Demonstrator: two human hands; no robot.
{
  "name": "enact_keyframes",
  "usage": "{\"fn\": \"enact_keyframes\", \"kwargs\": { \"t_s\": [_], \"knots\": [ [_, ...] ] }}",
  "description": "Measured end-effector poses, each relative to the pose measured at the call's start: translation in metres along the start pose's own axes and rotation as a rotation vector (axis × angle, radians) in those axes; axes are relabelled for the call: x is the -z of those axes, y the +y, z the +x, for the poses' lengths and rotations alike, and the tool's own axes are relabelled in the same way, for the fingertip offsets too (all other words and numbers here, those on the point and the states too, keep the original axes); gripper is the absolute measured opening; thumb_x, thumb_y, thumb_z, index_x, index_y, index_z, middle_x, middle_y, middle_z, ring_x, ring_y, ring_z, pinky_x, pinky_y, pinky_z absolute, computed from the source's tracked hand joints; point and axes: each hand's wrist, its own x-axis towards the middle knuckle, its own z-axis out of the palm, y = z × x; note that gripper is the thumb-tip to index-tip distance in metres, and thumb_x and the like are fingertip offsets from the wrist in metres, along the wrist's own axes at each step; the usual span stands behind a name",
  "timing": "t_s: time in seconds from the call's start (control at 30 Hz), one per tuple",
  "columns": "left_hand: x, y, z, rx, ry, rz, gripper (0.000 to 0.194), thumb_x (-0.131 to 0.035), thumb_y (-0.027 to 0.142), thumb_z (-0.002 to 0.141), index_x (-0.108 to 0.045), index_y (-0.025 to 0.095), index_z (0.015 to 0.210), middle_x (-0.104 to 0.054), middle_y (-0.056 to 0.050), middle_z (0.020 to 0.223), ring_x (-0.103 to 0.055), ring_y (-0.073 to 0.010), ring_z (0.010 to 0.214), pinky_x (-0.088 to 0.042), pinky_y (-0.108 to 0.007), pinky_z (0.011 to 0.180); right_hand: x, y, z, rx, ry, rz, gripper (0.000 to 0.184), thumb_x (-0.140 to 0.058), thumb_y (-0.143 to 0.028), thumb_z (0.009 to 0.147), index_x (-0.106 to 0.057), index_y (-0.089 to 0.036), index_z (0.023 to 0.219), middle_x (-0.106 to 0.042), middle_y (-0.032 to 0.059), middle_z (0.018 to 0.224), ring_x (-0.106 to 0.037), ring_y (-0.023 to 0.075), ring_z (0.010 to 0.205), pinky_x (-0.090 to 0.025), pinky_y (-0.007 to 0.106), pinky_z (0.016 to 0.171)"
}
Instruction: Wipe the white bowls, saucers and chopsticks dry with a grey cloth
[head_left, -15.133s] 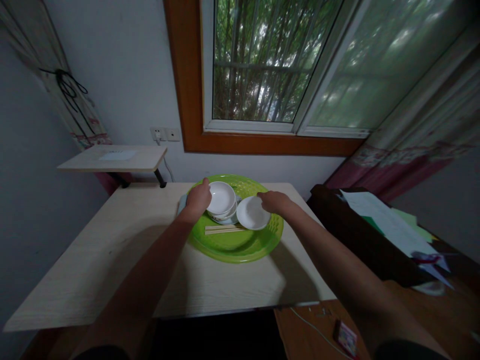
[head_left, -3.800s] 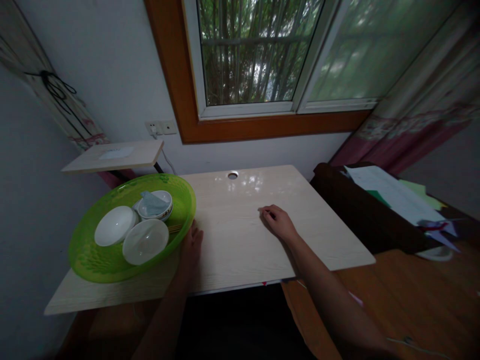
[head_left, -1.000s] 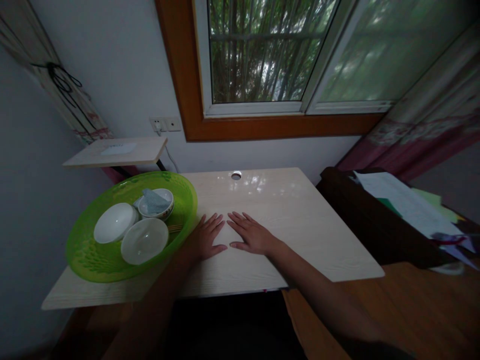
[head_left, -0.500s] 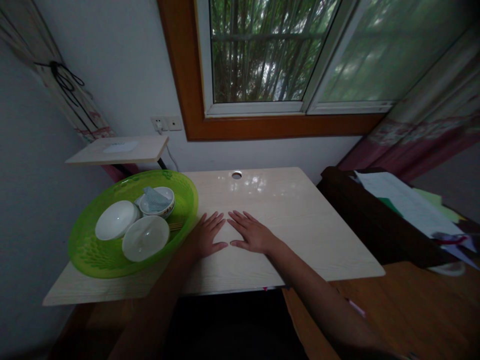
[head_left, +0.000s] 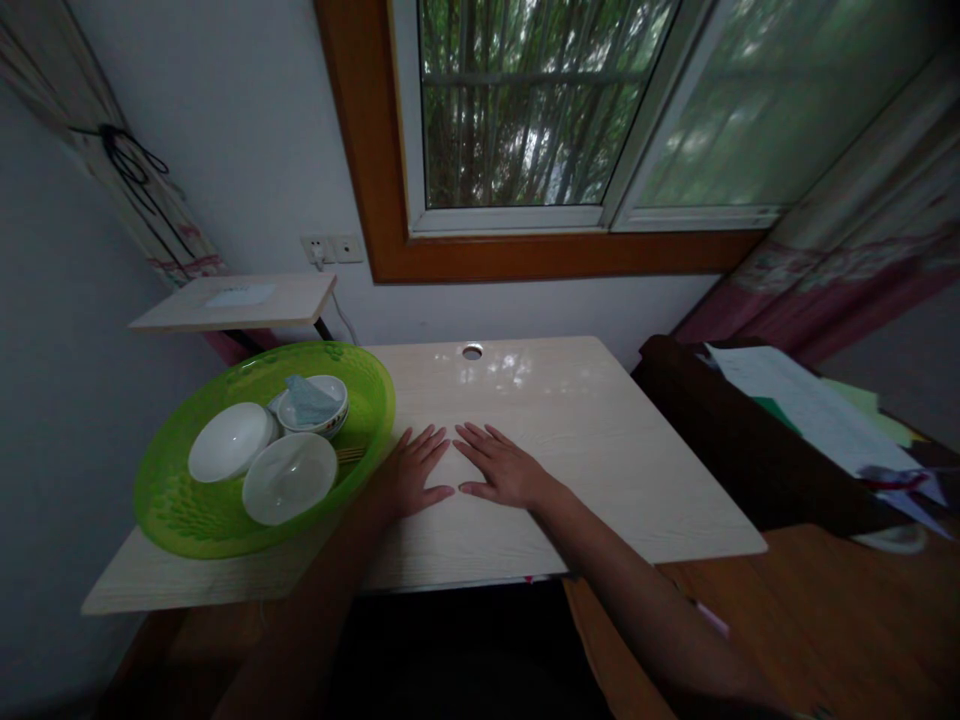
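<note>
My left hand (head_left: 414, 472) lies flat on the pale wooden table (head_left: 600, 450), fingers spread, close to the right rim of a big green plastic basin (head_left: 172, 510). Opposite it, my right hand (head_left: 501, 468) also rests palm down with its fingers apart. The fingertips of both hands point toward each other with a small gap between. Inside the basin are a white bowl (head_left: 231, 443) on the left, another white bowl (head_left: 291, 480) in front, and stacked bowls (head_left: 334, 420) behind with a grey-blue cloth (head_left: 309, 400) in them. Thin chopsticks (head_left: 350, 455) show beside the bowls.
A raised shelf (head_left: 247, 300) with a paper on it stands behind the basin. A round cable hole (head_left: 472, 352) is near the table's back edge. To the right, papers (head_left: 810, 405) lie on a dark brown piece of furniture (head_left: 690, 430). A window is above.
</note>
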Motion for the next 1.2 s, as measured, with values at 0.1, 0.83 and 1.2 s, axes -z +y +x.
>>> {"fn": "enact_keyframes", "kwargs": {
  "t_s": [0.1, 0.83, 1.2],
  "knots": [
    [0.000, 0.000, 0.000, -0.001, 0.005, 0.000, 0.082, -0.053, 0.064, 0.092, -0.033, 0.020, 0.158, -0.030, -0.014, 0.166, -0.020, -0.0303, 0.156, -0.011, -0.056, 0.126, -0.001, 0.001, 0.000, -0.002, -0.009, -0.009, 0.083, -0.052, -0.064, 0.096, -0.025, -0.021, 0.161, -0.022, 0.0149, 0.167, -0.021, 0.0306, 0.155, -0.020, 0.056, 0.126],
    [0.004, 0.002, 0.001, 0.030, -0.036, -0.006, 0.081, -0.053, 0.060, 0.093, -0.032, 0.017, 0.158, -0.029, -0.015, 0.166, -0.019, -0.0296, 0.156, -0.012, -0.054, 0.126, 0.005, -0.002, 0.001, -0.023, 0.071, 0.073, 0.071, -0.059, -0.055, 0.096, -0.041, -0.022, 0.156, -0.037, 0.0154, 0.161, -0.036, 0.0318, 0.150, -0.030, 0.057, 0.122],
    [0.086, 0.059, 0.011, -0.076, 0.058, -0.120, 0.047, -0.046, 0.039, 0.102, -0.054, 0.020, 0.144, -0.060, -0.009, 0.146, -0.056, -0.0210, 0.133, -0.042, -0.038, 0.116, 0.018, 0.007, 0.001, -0.337, 0.491, 0.433, 0.029, -0.051, -0.032, 0.102, -0.070, -0.028, 0.124, -0.073, 0.0064, 0.119, -0.065, 0.0230, 0.113, -0.050, 0.043, 0.102]
  ]
}}
